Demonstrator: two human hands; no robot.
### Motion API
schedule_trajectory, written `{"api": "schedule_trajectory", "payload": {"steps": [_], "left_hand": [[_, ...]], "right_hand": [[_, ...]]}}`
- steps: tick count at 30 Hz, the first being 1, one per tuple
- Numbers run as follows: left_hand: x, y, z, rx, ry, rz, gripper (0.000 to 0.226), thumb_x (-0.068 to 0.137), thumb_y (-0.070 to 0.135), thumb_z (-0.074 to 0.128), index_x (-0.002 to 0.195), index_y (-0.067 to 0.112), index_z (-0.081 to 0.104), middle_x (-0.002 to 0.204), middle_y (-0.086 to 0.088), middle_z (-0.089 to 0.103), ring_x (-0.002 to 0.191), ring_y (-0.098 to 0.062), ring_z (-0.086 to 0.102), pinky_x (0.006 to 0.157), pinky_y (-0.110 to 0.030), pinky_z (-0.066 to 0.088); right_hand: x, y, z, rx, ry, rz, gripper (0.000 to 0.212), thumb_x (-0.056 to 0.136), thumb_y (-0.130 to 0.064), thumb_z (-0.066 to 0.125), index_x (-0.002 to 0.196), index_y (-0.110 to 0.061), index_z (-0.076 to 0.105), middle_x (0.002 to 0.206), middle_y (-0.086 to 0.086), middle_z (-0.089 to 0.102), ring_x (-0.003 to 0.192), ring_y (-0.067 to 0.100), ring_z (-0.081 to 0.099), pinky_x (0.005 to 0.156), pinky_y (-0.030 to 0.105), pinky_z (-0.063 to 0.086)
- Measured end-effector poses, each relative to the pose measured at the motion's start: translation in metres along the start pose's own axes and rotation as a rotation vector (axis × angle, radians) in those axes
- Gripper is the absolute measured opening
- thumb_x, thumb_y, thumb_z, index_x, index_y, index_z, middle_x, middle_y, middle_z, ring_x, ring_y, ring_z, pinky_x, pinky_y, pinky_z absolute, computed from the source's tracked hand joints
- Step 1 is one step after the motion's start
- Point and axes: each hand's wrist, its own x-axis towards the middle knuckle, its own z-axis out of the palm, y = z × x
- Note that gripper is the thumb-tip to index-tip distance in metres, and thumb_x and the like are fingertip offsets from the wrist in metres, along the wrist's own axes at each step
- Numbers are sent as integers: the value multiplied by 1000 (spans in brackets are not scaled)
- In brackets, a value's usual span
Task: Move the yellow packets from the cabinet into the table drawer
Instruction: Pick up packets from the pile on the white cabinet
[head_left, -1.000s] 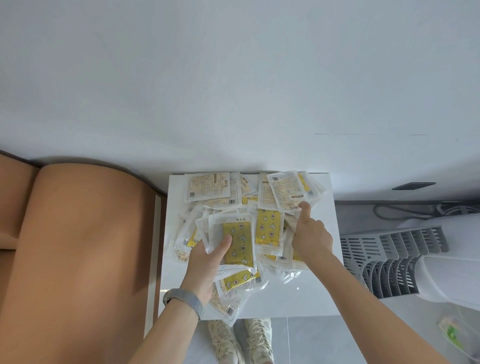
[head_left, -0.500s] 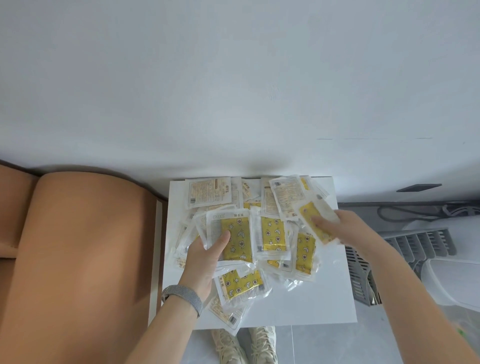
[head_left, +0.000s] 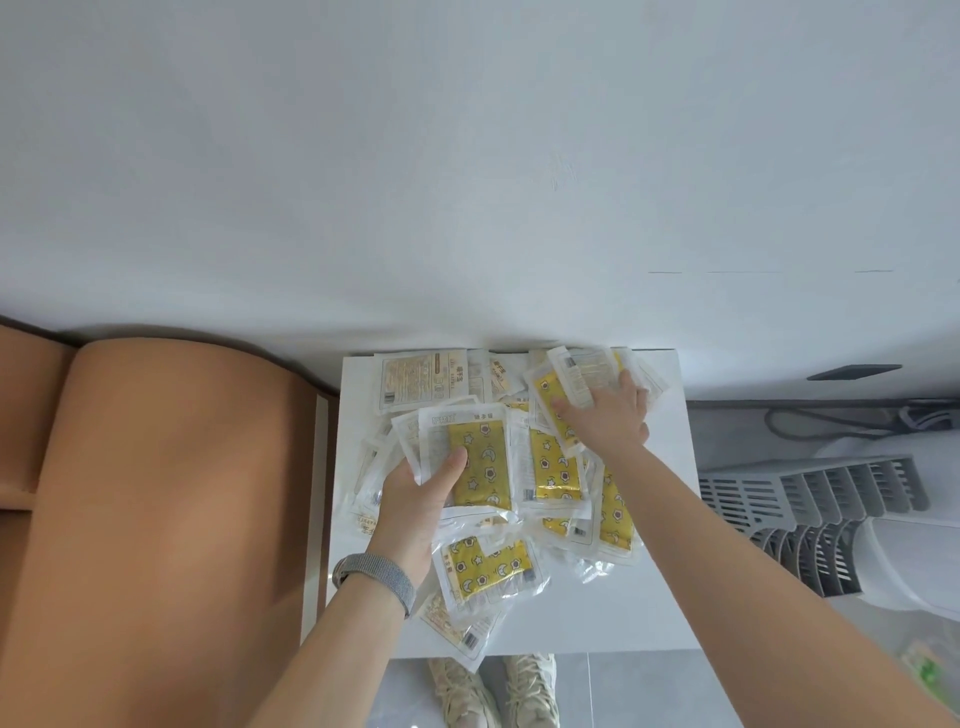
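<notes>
Several yellow packets in clear wrappers lie heaped on a small white table (head_left: 660, 519). My left hand (head_left: 415, 499) holds a stack of them, thumb pressed on the top yellow packet (head_left: 480, 462). My right hand (head_left: 610, 415) lies on the far right of the heap, fingers spread over a tilted yellow packet (head_left: 550, 410) and a pale, label-side-up packet (head_left: 587, 374). One more yellow packet (head_left: 488, 569) lies near the front, and another (head_left: 457, 629) hangs over the table's front edge. No drawer or cabinet is in view.
A tan sofa (head_left: 156, 519) stands close on the left. A grey and white slatted appliance (head_left: 831, 519) sits on the right, with cables (head_left: 831, 421) behind it. A white wall rises behind the table. My shoes (head_left: 493, 691) show below the front edge.
My right hand has swung from the right edge back over the far right of the heap, bringing the yellow packet with it. My left hand keeps its hold on the stack.
</notes>
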Motion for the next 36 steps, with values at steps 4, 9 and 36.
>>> {"api": "schedule_trajectory", "payload": {"steps": [4, 9, 36], "left_hand": [[-2, -5, 0, -12, 4, -21, 41, 76, 35, 77, 114, 23, 67, 111, 3, 74, 112, -19, 66, 108, -50, 43], [-4, -10, 1, -21, 12, -42, 36, 81, 28, 74, 115, 20, 66, 110, 0, 75, 109, -20, 68, 106, -51, 45], [-57, 52, 28, 1, -21, 28, 21, 90, 18, 66, 111, 18, 68, 104, -3, 77, 96, -23, 73, 89, -44, 56]], "right_hand": [[2, -11, 1, -128, 45, 47, 48, 86, -57, 61, 112, -18, 66, 158, 4, 11, 146, 28, 9, 114, 51, 23], [1, -18, -1, -259, 127, 5, 43, 85, -55, 65, 105, -17, 65, 139, 9, 30, 125, 31, 33, 102, 41, 31], [-115, 21, -70, 1019, 52, -226, 78, 88, -17, 72, 142, -46, 24, 109, -6, 70, 96, 10, 69, 81, 26, 55]]}}
